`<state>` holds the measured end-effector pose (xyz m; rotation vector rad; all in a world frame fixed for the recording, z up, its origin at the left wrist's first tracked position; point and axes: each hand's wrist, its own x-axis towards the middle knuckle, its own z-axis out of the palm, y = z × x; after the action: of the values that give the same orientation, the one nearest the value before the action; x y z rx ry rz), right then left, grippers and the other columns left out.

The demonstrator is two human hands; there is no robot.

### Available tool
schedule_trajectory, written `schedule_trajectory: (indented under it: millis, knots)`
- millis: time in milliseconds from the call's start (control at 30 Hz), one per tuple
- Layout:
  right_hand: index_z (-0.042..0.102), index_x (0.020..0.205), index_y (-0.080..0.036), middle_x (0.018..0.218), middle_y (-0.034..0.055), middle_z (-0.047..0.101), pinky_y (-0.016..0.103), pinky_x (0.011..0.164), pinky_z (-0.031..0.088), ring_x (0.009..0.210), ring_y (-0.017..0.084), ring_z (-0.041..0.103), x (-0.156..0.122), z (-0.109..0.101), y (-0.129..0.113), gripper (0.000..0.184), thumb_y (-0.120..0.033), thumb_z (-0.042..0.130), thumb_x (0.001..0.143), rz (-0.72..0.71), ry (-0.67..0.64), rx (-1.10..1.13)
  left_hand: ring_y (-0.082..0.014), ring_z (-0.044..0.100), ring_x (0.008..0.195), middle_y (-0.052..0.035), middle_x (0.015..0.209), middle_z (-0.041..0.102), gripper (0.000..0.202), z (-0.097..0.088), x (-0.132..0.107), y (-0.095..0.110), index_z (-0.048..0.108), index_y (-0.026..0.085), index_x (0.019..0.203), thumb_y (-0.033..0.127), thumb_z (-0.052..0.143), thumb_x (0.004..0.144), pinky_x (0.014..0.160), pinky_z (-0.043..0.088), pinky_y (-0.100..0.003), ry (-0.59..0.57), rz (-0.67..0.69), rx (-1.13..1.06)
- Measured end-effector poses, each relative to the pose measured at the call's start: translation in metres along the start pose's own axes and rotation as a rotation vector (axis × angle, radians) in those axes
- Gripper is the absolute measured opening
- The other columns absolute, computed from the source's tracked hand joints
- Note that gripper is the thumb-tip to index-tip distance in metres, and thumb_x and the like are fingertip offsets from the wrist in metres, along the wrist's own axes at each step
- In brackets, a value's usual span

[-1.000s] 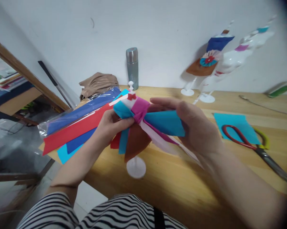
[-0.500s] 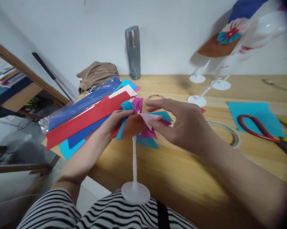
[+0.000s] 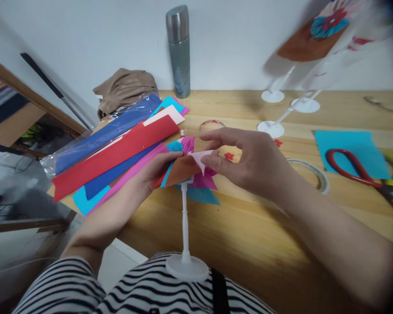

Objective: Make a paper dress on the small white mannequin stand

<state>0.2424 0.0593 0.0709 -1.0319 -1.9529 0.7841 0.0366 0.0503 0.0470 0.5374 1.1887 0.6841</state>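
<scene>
A small white mannequin stand (image 3: 185, 244) lies tilted towards me, its round base over my striped lap. Its top wears a skirt of coloured paper pieces (image 3: 191, 176): brown, magenta, cyan, pale pink. My left hand (image 3: 154, 168) grips the dressed top from the left, fingers closed round it. My right hand (image 3: 245, 163) pinches a pale pink paper piece of the skirt between thumb and fingers.
Long paper sheets (image 3: 114, 148) in red, blue and cyan lie at the left of the wooden table (image 3: 249, 244). A steel flask (image 3: 178, 50) stands by the wall. Tape rolls (image 3: 309, 172), scissors (image 3: 363, 176) on a cyan sheet and dressed mannequins (image 3: 307, 39) are at the right.
The mannequin has swung from upright on the table to tilted, base towards my lap. My right hand went from flat over the cyan paper to pinching the pink piece. The view has dropped.
</scene>
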Motion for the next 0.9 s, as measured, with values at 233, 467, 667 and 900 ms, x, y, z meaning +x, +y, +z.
schedule_trajectory:
  millis: [233,467,667,900]
  knots:
    - [0.079,0.097,-0.028,0.077,0.0005,0.077,0.040,0.073,0.061,0.077,0.025,0.075,0.000,-0.002,0.006,0.022,-0.044,0.071,0.084,0.056,-0.011,0.037,-0.0323,0.073,0.110,-0.0025,0.089,0.083,0.016,-0.007,0.003,-0.006,0.079,0.027,0.083,0.037,0.066,0.083,0.101,0.057,-0.044,0.015,0.009,-0.026]
    - [0.077,0.103,-0.028,0.094,0.0035,0.081,0.039,0.071,0.061,0.084,0.027,0.076,-0.006,0.010,0.005,0.024,-0.030,0.070,0.080,0.025,-0.122,-0.037,-0.0306,0.075,0.090,-0.0067,0.093,0.083,0.023,-0.017,0.002,-0.012,0.081,0.025,0.083,0.046,0.075,0.077,0.089,0.059,-0.043,-0.052,0.011,-0.054]
    - [0.074,0.092,-0.030,0.088,0.0023,0.080,0.039,0.065,0.056,0.077,0.027,0.074,-0.008,0.012,0.007,0.015,-0.022,0.067,0.080,-0.085,-0.146,-0.159,-0.0347,0.070,0.121,-0.0060,0.114,0.082,0.033,-0.015,0.001,-0.018,0.082,0.024,0.101,0.051,0.076,0.082,0.101,0.056,-0.043,-0.190,0.132,-0.167]
    - [0.068,0.083,-0.024,0.081,0.0064,0.076,0.042,0.065,0.053,0.074,0.028,0.070,-0.014,0.018,0.003,0.005,-0.026,0.065,0.085,-0.165,-0.084,-0.338,-0.0367,0.070,0.120,-0.0091,0.107,0.082,0.034,-0.016,0.002,-0.021,0.080,0.022,0.095,0.047,0.083,0.072,0.104,0.055,-0.046,-0.101,0.087,-0.100]
